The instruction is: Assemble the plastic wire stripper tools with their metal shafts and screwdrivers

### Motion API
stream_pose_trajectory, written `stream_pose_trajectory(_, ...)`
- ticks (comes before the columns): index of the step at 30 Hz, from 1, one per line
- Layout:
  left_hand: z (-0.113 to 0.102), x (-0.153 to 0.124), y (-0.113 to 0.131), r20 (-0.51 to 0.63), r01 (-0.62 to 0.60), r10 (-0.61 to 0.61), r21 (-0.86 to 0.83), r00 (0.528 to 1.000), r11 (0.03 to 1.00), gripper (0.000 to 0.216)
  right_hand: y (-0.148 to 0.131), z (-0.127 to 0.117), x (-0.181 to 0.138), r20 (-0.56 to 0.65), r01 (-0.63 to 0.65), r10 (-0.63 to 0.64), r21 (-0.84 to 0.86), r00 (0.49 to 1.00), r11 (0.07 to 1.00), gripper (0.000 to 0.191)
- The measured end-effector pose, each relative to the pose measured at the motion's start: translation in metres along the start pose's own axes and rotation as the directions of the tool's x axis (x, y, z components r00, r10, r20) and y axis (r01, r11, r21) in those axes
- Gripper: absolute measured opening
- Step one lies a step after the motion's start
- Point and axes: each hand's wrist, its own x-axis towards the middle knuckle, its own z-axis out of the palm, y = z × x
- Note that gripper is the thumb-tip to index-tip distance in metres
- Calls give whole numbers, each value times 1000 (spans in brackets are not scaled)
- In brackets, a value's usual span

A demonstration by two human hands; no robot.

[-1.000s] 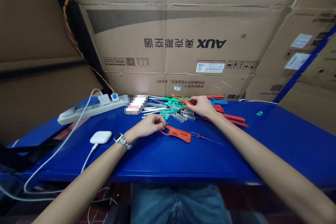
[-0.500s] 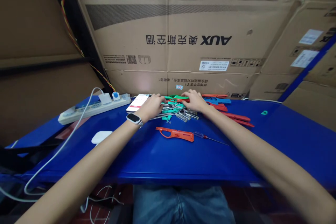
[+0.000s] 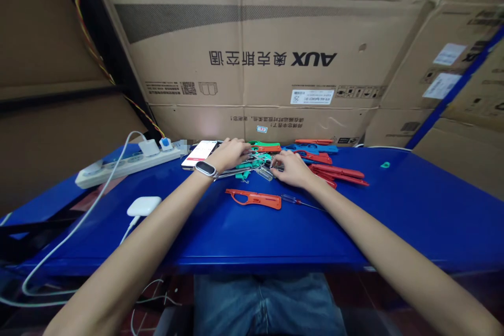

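Observation:
My left hand [image 3: 231,152] rests palm down on a pile of small screwdrivers [image 3: 255,164] with green and clear handles; its fingers curl into the pile and what they hold is hidden. My right hand [image 3: 289,167] lies at the pile's right side, its fingers pinched on something I cannot make out. In front of both hands an orange plastic handle piece [image 3: 254,198] lies flat on the blue table [image 3: 244,231]. A thin screwdriver [image 3: 301,202] lies just to the right of the orange piece. Red, blue and green plastic pieces [image 3: 333,170] lie right of my right hand.
A phone [image 3: 199,152] lies left of the pile. A white power strip [image 3: 126,165] with plugs sits at the far left, a white charger puck [image 3: 144,206] and cable in front of it. A small green part [image 3: 385,165] lies far right. Large cardboard boxes [image 3: 271,58] wall the back.
My left hand let go of the orange handle piece and moved back to the screwdriver pile. My right hand came forward from the back of the pile to its right side.

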Motion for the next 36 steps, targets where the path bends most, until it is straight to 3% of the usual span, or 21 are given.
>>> stream_pose_trajectory(10, -19, -28, 22, -181, -85, 64, -107, 981, 991, 32, -3, -2, -1, -206, 62, -18, 210, 978, 976, 6)
stream_pose_trajectory(14, -22, -37, 25, -232, -116, 73, -177, 970, 977, 35, -9, -6, -4, -221, 89, 14, 446, 975, 891, 7)
stream_pose_trajectory(17, -19, -43, 23, -263, -159, 86, -273, 961, 949, 33, -14, -8, -7, -214, 106, 9, 519, 977, 848, 8)
stream_pose_trajectory(26, -8, -54, 22, -207, -99, 2, -463, 978, 881, 31, -23, -13, -14, -253, 111, 18, 487, 967, 866, 5)
stream_pose_trajectory(32, -11, -55, 31, -189, -109, 32, -416, 981, 903, 31, -38, -8, -17, -287, 251, -111, 513, 951, 821, 25)
stream_pose_trajectory(36, -11, -56, 32, -146, -71, 11, -413, 989, 908, 31, -43, 0, -16, -246, 196, -66, 555, 967, 808, 26)
